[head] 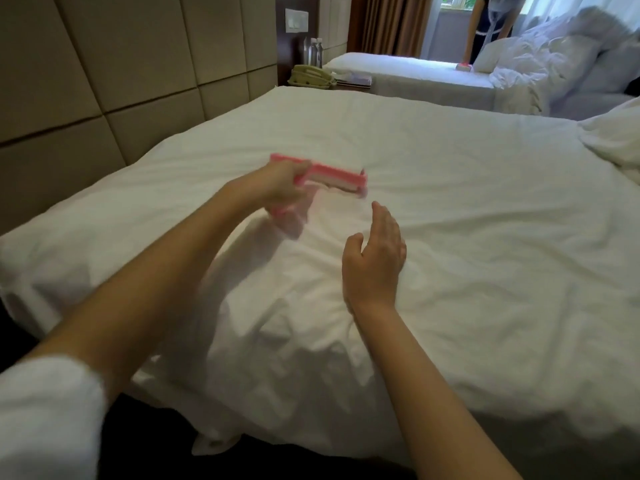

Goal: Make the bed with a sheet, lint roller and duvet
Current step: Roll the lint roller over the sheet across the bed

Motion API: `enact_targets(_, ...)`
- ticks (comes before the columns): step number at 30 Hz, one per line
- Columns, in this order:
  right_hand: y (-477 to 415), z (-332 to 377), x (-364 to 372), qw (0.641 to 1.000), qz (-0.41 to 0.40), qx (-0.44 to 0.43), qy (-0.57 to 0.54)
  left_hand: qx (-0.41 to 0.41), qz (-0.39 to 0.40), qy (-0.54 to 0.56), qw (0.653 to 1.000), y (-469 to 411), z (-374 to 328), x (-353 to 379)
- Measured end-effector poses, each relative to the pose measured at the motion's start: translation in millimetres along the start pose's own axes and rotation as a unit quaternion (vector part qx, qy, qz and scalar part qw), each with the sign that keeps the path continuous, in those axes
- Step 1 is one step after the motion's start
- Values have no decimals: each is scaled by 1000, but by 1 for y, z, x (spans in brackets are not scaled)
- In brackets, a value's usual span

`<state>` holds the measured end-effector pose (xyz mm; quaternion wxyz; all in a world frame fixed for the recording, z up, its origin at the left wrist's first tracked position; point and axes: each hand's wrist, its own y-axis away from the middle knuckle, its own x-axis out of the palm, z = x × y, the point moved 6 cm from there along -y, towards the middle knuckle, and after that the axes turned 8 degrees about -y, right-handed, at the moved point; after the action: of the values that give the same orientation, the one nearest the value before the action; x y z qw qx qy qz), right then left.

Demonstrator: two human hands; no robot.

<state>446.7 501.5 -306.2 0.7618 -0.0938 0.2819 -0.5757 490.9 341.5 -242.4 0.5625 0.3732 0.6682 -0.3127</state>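
A white sheet (433,188) covers the bed in front of me, wrinkled near the close edge. My left hand (277,188) grips the handle of a pink lint roller (332,178), which is blurred and sits just above the sheet at mid-bed. My right hand (375,254) hovers over the sheet a little to the right of the roller, fingers straight and holding nothing. A bunched white duvet (616,133) lies at the bed's right edge.
A padded headboard wall (121,74) runs along the left. A nightstand with a phone (310,77) and water bottles (316,51) stands beyond the bed. A second bed (408,72) with piled bedding (540,67) is behind, where another person (491,26) bends over it.
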Motion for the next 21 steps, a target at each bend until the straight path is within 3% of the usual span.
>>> enact_targets(5,1,-5,-7,1000,3,15,-24,-9,19,2,1000,-29,-16,-4)
enact_targets(12,5,-5,-14,998,-40,16,-45,-13,98,44,994,105,15,-13)
enact_targets(16,8,7,-9,999,-19,-25,-21,-18,18,72,997,73,18,-2)
enact_targets(21,7,14,-18,993,21,-69,92,-2,-42,75,996,-3,-10,17)
